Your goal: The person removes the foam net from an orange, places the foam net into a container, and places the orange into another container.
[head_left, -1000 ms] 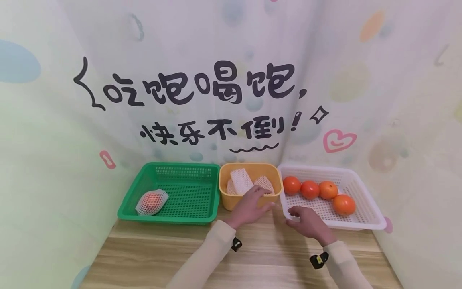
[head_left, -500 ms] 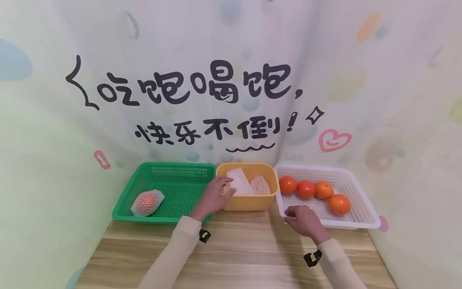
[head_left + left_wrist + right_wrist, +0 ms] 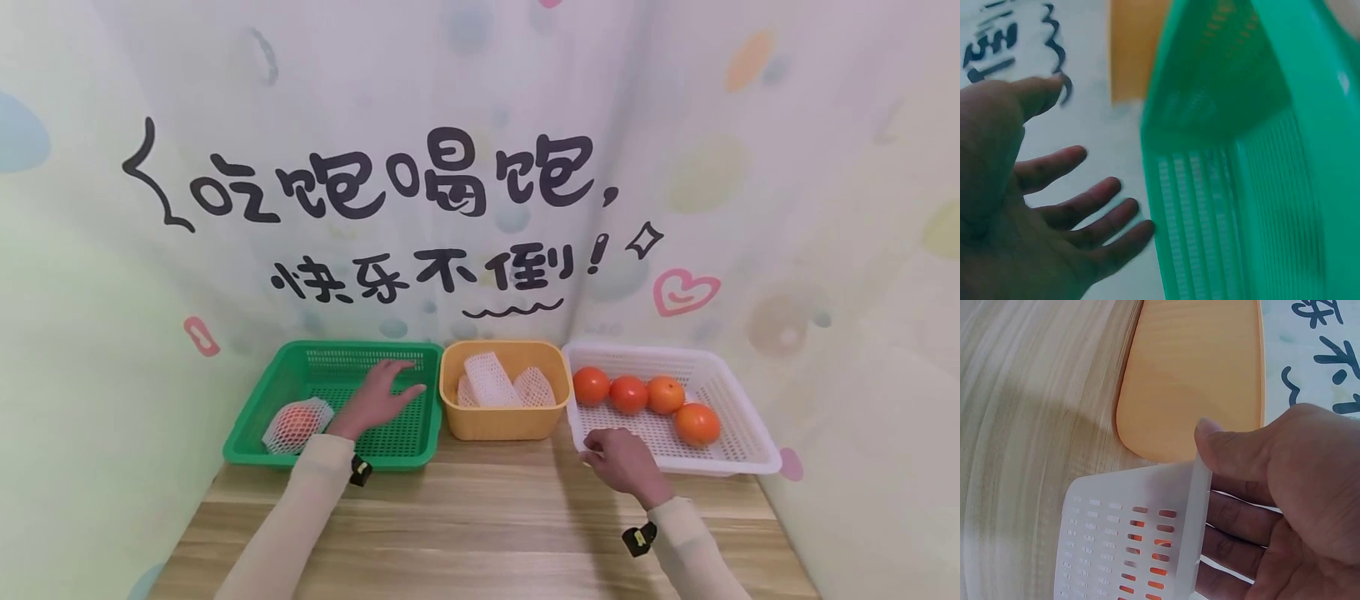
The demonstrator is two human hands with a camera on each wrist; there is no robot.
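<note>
My left hand [image 3: 377,402] hovers over the green basket [image 3: 405,463], fingers spread, holding nothing. In the left wrist view its fingers are apart beside the blurred green basket [image 3: 1310,81]. A red tomato-like fruit in a white foam net [image 3: 297,425] lies at the green basket's left end. My right hand [image 3: 622,458] grips the front-left rim of the white basket [image 3: 720,468]; the right wrist view has the thumb on one side of the rim and the fingers on the other. Several orange-red tomatoes [image 3: 628,395] lie in the white basket, without nets.
Between the two baskets stands a yellow bin [image 3: 504,427] with several white foam nets [image 3: 491,380] in it. All three containers are in a row at the back of the wooden table [image 3: 480,525], against a printed curtain [image 3: 480,83].
My left hand has moved left from over the yellow bin to above the green basket. The right hand has stayed at the white basket's corner, its fingers closing on the rim.
</note>
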